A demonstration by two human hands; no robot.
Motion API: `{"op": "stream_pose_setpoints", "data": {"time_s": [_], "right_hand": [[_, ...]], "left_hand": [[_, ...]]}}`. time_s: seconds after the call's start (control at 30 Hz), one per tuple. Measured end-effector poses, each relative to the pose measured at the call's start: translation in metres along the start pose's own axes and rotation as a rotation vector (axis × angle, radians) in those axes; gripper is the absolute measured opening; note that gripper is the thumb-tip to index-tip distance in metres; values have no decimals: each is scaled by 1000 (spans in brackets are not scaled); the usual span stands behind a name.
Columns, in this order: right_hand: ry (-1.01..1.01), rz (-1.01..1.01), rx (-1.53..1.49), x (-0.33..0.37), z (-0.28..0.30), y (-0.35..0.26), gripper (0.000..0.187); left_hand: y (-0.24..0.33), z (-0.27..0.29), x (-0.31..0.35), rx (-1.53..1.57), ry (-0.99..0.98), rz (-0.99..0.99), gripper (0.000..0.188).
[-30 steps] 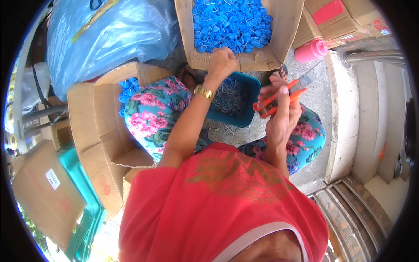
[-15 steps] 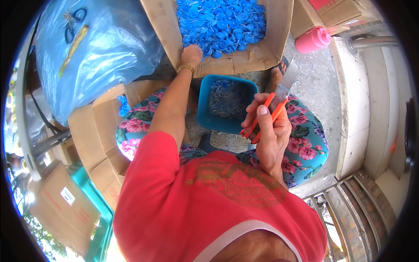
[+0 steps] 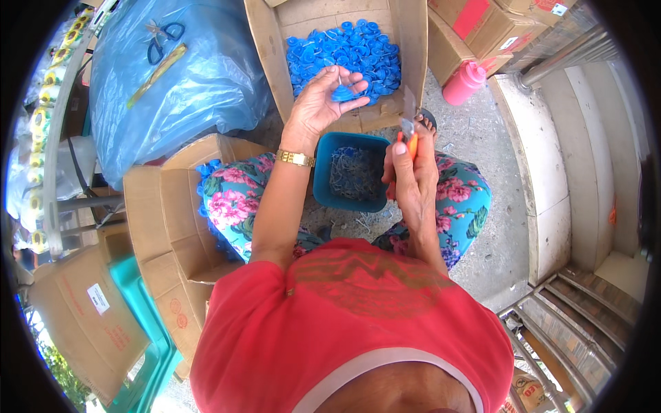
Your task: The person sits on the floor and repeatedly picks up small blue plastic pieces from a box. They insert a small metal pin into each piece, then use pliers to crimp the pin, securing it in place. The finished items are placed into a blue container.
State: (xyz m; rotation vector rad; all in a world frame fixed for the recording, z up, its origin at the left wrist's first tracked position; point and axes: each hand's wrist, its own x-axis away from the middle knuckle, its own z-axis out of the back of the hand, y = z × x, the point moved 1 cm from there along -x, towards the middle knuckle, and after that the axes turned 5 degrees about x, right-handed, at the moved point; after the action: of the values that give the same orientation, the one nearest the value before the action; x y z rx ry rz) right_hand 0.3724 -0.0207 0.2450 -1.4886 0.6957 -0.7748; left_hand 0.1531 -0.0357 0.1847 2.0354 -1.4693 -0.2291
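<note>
My left hand (image 3: 318, 103), with a gold watch at its wrist, is over the near edge of a cardboard box (image 3: 267, 41). Its fingers grip a small round blue plastic piece (image 3: 341, 94) with a thin pale strand sticking up. Many like it form a blue heap (image 3: 348, 55) in the box. Above my right knee, my right hand (image 3: 413, 172) is closed around orange-handled snips (image 3: 412, 143), their metal blades pointing away from me. Between my knees stands a teal bin (image 3: 321, 179) holding thin pale trimmings (image 3: 351, 167).
At my left are a second cardboard box (image 3: 155, 213) with blue pieces and a blue plastic bag (image 3: 206, 76) bearing scissors (image 3: 157, 49). A pink bottle (image 3: 463, 84), stacked cartons (image 3: 482, 27), a pale step (image 3: 544, 158) and a metal rack (image 3: 551, 323) lie to the right.
My left hand has come back from the heap, turned palm up, and now shows a blue piece in its fingers. The snips in my right hand have swung more upright.
</note>
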Motion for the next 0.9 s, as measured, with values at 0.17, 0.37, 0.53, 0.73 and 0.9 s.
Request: {"op": "stream_pose_setpoints", "data": {"time_s": [0.17, 0.37, 0.53, 0.73, 0.9], "right_hand": [[-136, -52, -172, 0, 3, 2, 33], [-465, -260, -603, 3, 2, 8, 36], [-679, -354, -750, 10, -5, 5, 59], [-699, -405, -764, 10, -12, 9, 60], [-698, -446, -818, 11, -14, 10, 58]], "left_hand": [[-1, -37, 40, -195, 162, 192, 30], [9, -39, 87, -364, -64, 250, 41], [22, -44, 101, -445, -192, 254, 45], [25, -53, 109, -496, -198, 217, 46], [31, -57, 113, -498, -233, 201, 46]]}}
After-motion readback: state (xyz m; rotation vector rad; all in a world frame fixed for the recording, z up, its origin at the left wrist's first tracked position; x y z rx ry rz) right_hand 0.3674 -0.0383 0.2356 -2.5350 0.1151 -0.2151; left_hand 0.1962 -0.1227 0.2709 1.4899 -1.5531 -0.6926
